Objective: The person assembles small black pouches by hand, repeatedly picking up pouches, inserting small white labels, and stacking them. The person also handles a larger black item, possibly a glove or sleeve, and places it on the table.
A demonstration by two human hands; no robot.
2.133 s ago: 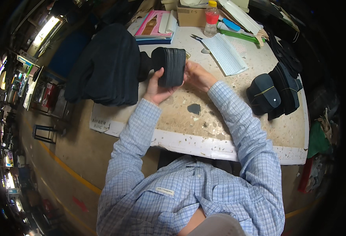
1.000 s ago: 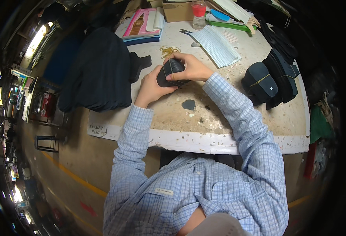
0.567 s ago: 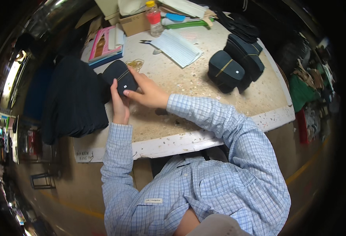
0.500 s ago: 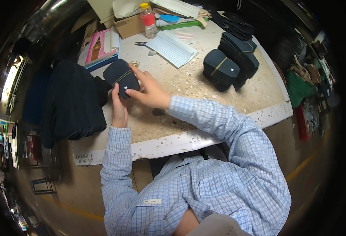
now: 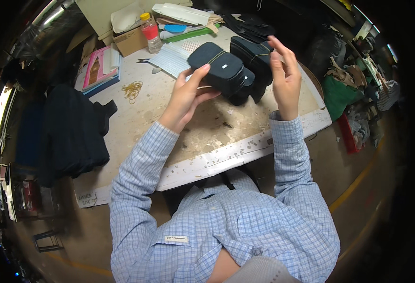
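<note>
The left hand grips a black, rounded bundle of folded fabric bound by a thin yellowish band, fingers closed on its near end with the thumb laid along the upper edge. The bundle is held clear of the counter, above its right half. The right hand is raised with fingers extended and loosely spread; it holds nothing and stands just beside a second stack of black fabric bundles resting toward the counter's right edge. Whether its fingertips touch that stack cannot be determined.

Handling assessment: the held bundle appears light and soft, compressible under finger pressure, with a matte, non-slippery surface. The band looks to be what keeps the layers together, so the best grip is probably across the full thickness near the band, not on a single outer layer, which could slide out.

Farther out, a heap of loose rubber bands lies near the counter's middle. A white ribbed sheet and a clear plastic bottle with red contents and a yellow cap sit toward the far edge, beside a small brown cardboard box. A pink flat box occupies the far left corner. A large pile of dark cloth covers the left edge.
</note>
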